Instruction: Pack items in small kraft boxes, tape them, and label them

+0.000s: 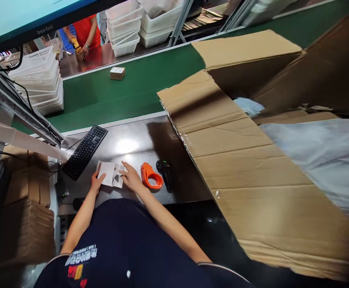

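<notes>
My left hand [96, 182] is closed on the left edge of a small white box [106, 173], thumb on top. The box is low over the metal table, and its right part looks like unfolded flaps. My right hand [131, 178] lies at those flaps with its fingers stretched and apart, touching them. Right of this hand are an orange tape dispenser [152, 177] and a black handheld scanner [164, 174] with a green light. A black keyboard [85, 152] lies slanted beyond my left hand.
A large open carton [240, 160] with plastic-wrapped contents fills the right side. Beyond the table runs a green conveyor [144, 86] carrying a small brown box [117, 73]. White baskets [44, 80] are stacked left. Across the belt, a person in red [87, 34] holds a yellow device. A monitor [42, 20] overhangs.
</notes>
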Tool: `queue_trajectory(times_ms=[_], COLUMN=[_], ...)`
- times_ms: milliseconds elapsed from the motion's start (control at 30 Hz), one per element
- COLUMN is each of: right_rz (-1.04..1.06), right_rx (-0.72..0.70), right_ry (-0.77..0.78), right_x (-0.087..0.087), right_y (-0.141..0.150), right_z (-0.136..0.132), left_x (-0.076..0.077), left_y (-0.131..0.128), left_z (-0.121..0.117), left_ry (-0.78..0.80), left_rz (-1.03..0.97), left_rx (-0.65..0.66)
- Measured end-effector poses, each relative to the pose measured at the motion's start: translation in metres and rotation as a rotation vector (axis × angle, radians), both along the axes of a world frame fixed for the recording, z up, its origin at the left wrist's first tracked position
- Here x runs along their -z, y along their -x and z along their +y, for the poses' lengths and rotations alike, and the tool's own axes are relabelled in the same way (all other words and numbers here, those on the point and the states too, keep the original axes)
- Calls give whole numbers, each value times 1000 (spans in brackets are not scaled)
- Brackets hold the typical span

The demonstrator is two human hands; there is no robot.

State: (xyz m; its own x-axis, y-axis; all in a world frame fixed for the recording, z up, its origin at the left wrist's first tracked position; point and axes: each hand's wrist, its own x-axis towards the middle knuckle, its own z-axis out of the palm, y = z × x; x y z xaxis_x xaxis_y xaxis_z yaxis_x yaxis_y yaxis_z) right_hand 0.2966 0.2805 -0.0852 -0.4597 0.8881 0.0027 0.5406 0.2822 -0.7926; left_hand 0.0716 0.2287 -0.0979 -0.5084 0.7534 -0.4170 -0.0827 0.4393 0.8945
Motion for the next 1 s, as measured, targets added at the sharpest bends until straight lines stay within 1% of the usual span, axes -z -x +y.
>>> queue_trajectory(times_ms=[67,133,167,200,267,367,433,500,600,667,700,733,767,833,867,900,1000], right_rz=[163,417,551,670,815,906,957,960,857,766,723,684,651,607,596,588,614], right_rx=[227,431,495,527,526,499,482,454,382,297,273,278,306,384,368,310,58], right_ry=[95,281,389,492,639,733,789,827,844,834,783,688,562,298,241,239,324], right_x=[5,4,1,-2,-12,-29,-40,-49,-57,-61,-64,-67,-70,-74,-73,-71,-58], right_y=[-15,-27,-32,-35,-38,-36,-32,-26,-15,-7,-2,1,4,7,7,6,7], right_z=[-1,-2,-3,-3,-4,-2,0,2,4,5,5,4,3,1,1,4,17], left_x=[-2,-8,-12,-17,-29,-49,-62,-72,-83,-89,-91,-93,-95,-95,-93,-89,-77], left_y=[4,8,9,9,9,1,-8,-19,-36,-44,-46,-47,-48,-49,-50,-51,-52], left_z=[14,33,43,53,72,89,90,84,70,60,55,50,44,32,28,25,24], left_ry=[23,28,20,6,-31,-91,-149,-200,-214,-226,-238,-251,-268,-297,-323,-335,-368], left_rz=[95,167,192,214,260,350,385,365,266,152,93,39,-3,-22,-26,-47,-136], left_rx=[-12,15,47,89,179,277,339,426,540,559,538,497,441,303,239,182,31])
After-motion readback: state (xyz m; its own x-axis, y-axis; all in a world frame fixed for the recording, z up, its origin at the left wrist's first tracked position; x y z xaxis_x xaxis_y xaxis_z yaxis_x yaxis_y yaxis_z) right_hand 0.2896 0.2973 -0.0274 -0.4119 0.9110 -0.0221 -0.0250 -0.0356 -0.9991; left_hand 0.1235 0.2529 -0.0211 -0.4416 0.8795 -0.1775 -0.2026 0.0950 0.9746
